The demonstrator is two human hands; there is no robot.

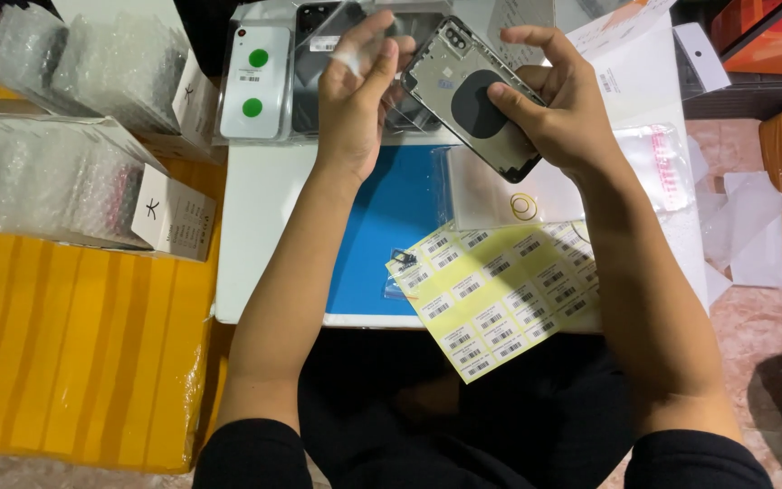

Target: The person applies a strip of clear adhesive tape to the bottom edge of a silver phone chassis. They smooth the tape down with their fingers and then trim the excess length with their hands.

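Note:
My right hand [558,104] grips a phone back housing [472,95], inner side up, with a dark round pad in its middle and a camera cutout at the top. My left hand [355,86] is raised beside it with a thin clear film [409,100] pinched between its fingertips; the film reaches to the housing's left edge. Both are held above the far part of a blue mat [386,226] on a white table [260,226].
A yellow sheet of barcode labels [500,294] lies at the table's near edge, a small dark part [403,257] beside it. White and dark housings [255,81] lie at the back. Bubble-wrap boxes [74,172] and a yellow carton [74,344] stand left. Clear bags [653,163] lie right.

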